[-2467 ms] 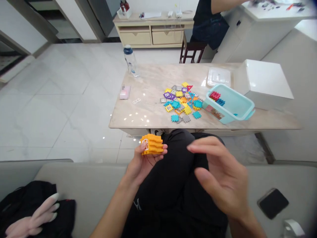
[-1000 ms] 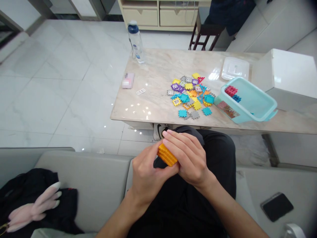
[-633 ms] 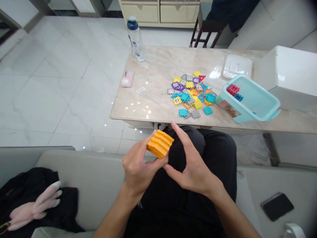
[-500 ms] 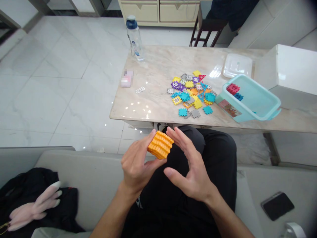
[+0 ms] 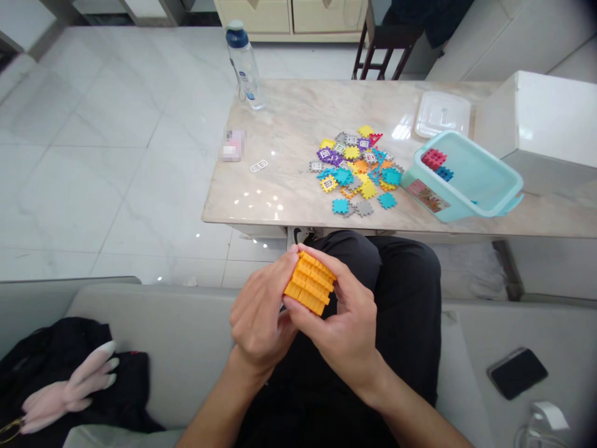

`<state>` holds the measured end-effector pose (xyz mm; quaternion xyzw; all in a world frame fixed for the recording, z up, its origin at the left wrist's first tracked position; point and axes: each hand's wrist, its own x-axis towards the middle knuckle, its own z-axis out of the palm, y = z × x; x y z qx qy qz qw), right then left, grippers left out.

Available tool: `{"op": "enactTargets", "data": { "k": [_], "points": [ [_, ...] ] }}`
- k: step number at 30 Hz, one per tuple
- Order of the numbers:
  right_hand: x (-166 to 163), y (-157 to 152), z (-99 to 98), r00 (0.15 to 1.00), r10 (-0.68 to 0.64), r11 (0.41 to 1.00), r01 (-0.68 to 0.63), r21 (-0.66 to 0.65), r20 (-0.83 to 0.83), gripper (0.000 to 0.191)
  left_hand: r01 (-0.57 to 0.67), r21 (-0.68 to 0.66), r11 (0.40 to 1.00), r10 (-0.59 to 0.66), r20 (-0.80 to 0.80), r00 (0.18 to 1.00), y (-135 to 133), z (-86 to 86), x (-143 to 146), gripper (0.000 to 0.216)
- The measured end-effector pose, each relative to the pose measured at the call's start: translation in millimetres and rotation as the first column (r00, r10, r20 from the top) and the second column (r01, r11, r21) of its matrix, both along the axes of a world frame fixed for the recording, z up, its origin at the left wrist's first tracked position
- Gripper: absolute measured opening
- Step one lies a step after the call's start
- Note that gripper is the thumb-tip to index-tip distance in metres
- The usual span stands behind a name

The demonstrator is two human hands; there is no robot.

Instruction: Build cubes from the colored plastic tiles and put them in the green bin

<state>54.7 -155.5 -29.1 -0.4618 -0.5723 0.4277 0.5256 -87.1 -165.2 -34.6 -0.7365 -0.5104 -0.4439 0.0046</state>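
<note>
Above my lap, a stack of orange interlocking building tiles [image 5: 310, 284] with notched edges is held between both hands. My left hand [image 5: 261, 305] closes on its left side, and part of its fingers is hidden behind the stack. From the right, my right hand [image 5: 342, 311] grips it with the thumb at the lower front and fingers along the upper right. On the table beyond lies a loose pile of coloured interlocking tiles [image 5: 368, 189] in yellow, blue, grey, purple and orange, some with white window grids.
Right of the pile stands a light-blue bin [image 5: 506, 180] holding red and blue pieces, with a clear lid [image 5: 443, 114] behind it. A water bottle [image 5: 247, 71] and a white window piece [image 5: 259, 166] are on the table's left. A phone [image 5: 517, 372] lies on the sofa.
My right hand has come in from the right and closed on the orange stack, which my left hand held before. The stack has shifted slightly right and down. The camera view has moved a little.
</note>
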Motion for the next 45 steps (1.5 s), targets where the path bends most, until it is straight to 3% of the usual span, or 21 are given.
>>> {"op": "enactTargets", "data": {
  "k": [6,9,11,14,17,20,27,37,41,45],
  "points": [
    [5,-7,2.0,1.0,0.025,1.0,-0.025,0.018,-0.012,0.063,0.014,0.005,1.0,-0.014,0.048,0.999,-1,-4.9,2,0.045],
    [11,-7,0.9,0.96,0.146,0.981,-0.172,-0.093,-0.238,0.073,0.038,0.013,0.999,-0.039,0.062,0.997,2,-4.7,-3,0.049],
    [16,-3,-0.4,0.881,0.182,0.933,-0.295,-0.205,-0.437,0.071,0.058,0.044,0.997,-0.06,0.045,0.997,5,-4.8,-7,0.055],
    [21,5,-0.8,0.764,0.138,0.803,-0.459,-0.381,-0.63,0.056,0.056,0.079,0.995,-0.056,-0.001,0.998,7,-7.8,-9,0.061],
    [23,14,1.9,0.688,0.089,0.693,-0.562,-0.451,-0.72,0.048,0.064,0.083,0.995,-0.059,-0.055,0.997,7,-13.2,-7,0.062],
    [20,18,4.7,0.663,0.049,0.647,-0.591,-0.481,-0.747,0.042,0.097,0.073,0.993,-0.092,-0.062,0.994,6,-16.9,-5,0.061],
    [16,17,-0.1,0.677,0.019,0.663,-0.56,-0.497,-0.736,0.044,0.119,0.032,0.992,-0.117,-0.055,0.992,9,-10.9,-1,0.058],
    [25,22,-0.9,0.686,0.095,0.627,-0.604,-0.492,-0.722,0.056,0.054,0.032,0.998,-0.053,-0.052,0.997,6,-10.6,1,0.058],
    [30,24,-2.4,0.652,0.082,0.617,-0.627,-0.476,-0.754,0.052,0.076,0.011,0.997,-0.075,-0.072,0.995,10,-10.0,5,0.06],
    [34,24,-5.6,0.68,0.101,0.625,-0.611,-0.486,-0.726,0.048,0.108,0.016,0.994,-0.106,-0.085,0.991,13,-11.3,9,0.058]
  ]
}}
